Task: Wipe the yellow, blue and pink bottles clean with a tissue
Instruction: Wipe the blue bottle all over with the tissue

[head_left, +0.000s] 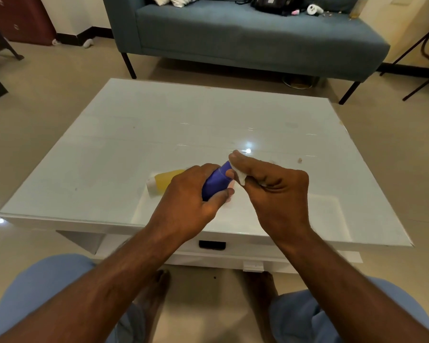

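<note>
blue bottle (214, 183): small, light, prob slick plastic; left hand (191, 196) wrapped round body, mid-air
tissue (239, 176): soft, bunched in right hand (275, 184) fingers, pressed on its far end
yellow bottle (162, 182): lies left, on table (109, 144)

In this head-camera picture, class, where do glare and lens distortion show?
Head view: a bright lamp glare spot sits on the glossy white glass tabletop just beyond the right hand; the wide-angle lens bows the table's edges and the grey-blue sofa.

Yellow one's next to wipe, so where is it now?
The yellow bottle lies on the white table, just left of the left hand.
</note>
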`<state>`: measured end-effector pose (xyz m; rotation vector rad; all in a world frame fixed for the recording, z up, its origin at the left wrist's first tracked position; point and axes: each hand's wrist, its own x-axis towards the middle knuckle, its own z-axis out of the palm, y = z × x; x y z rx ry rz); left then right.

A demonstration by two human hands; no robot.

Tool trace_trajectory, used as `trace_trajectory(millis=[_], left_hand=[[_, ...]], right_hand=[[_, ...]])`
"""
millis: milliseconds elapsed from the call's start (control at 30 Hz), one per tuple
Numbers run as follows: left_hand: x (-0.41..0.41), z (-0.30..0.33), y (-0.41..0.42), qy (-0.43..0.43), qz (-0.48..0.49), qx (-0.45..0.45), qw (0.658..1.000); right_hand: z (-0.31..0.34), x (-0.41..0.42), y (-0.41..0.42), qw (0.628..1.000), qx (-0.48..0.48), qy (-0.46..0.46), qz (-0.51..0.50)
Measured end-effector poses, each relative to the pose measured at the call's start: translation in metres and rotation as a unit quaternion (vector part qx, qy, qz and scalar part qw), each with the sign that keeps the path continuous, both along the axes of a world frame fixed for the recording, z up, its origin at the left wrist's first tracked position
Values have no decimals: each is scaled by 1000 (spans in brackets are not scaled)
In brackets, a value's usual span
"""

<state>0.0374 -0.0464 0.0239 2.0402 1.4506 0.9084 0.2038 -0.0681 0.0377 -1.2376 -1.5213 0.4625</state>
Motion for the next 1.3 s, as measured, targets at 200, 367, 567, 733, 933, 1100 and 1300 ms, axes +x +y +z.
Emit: trace_trajectory(millis=[200, 367, 567, 733, 933, 1100, 1300], left_hand=[[5, 3, -5, 5, -27, -46, 999], [8, -3, -9, -20, -40, -70, 997], [14, -11, -10, -15, -1, -147, 989], [6, -12, 9, 8, 77, -249, 965], [9, -25, 22, 69, 120, -276, 951], [13, -25, 22, 162, 95, -210, 959], [-21, -10, 5, 305, -32, -201, 930]], right_hand=[[11, 2, 2, 988, -143, 50, -7], [0, -4, 1, 984, -172, -53, 4], [-2, -3, 4, 995, -91, -10, -33], [1, 9, 8, 991, -108, 13, -74], [-3, 15, 9, 987, -139, 24, -75], [-3, 17, 9, 989, -131, 26, -71], [-1, 22, 10, 988, -133, 26, -79]])
